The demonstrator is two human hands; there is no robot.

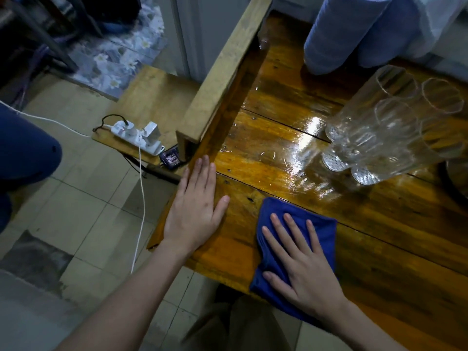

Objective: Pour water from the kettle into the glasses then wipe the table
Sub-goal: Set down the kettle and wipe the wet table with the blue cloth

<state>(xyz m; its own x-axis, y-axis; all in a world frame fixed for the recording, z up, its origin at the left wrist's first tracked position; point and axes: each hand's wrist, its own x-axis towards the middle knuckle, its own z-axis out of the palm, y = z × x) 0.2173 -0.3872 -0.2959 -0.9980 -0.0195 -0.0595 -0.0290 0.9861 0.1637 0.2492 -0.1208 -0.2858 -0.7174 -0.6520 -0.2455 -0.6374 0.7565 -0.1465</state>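
Note:
A folded blue cloth (281, 219) lies on the wooden table (379, 236) near its front edge. My right hand (301, 264) presses flat on the cloth, fingers spread. My left hand (197, 206) rests flat on the table's left corner, holding nothing. Several tall clear glasses (379, 127) stand grouped at the right. A wet shine (304, 153) covers the wood between the glasses and my hands. No kettle is clearly in view.
A raised wooden rail (228, 67) runs along the table's left side. Blue rolled fabric (339, 34) sits at the table's far end. A white power strip (136, 136) with cables lies on a low board left of the table. A dark round object (455, 178) shows at the right edge.

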